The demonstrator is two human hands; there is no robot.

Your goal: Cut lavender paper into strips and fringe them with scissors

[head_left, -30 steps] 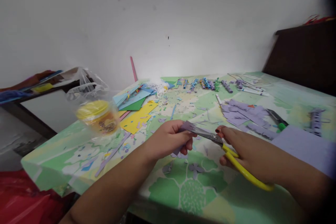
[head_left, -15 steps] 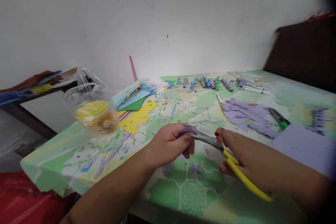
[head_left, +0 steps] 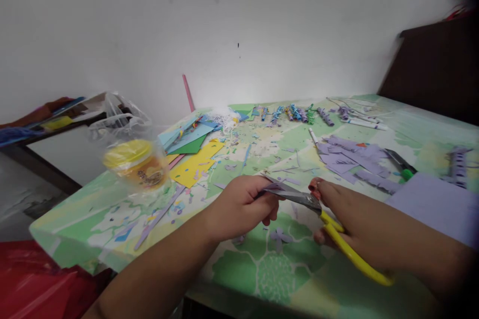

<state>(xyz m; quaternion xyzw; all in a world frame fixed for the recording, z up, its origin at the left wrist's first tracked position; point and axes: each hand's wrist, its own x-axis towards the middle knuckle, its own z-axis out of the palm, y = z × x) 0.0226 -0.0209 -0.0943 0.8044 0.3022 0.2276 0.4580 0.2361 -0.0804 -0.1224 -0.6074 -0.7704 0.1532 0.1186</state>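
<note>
My left hand (head_left: pixel 239 205) is closed on a small piece of purple paper (head_left: pixel 272 187) held just above the table. My right hand (head_left: pixel 350 219) grips yellow-handled scissors (head_left: pixel 337 239). Their grey blades (head_left: pixel 295 194) point left and meet the purple piece at my left fingertips. Small purple offcuts (head_left: pixel 277 236) lie on the green patterned tablecloth (head_left: pixel 269 274) beneath both hands.
A pile of purple paper strips (head_left: pixel 352 157), a purple sheet (head_left: pixel 434 204) and a green-handled tool (head_left: pixel 402 165) lie at the right. Yellow (head_left: pixel 196 163), green and blue sheets lie mid-left. A yellow-lidded jar in a plastic bag (head_left: pixel 132 162) stands at the left. Rolled paper pieces (head_left: pixel 295 113) line the back.
The blades have closed down onto the purple piece, which now shows less beyond my left fingers. Both hands stay in nearly the same spot; the view shifted slightly.
</note>
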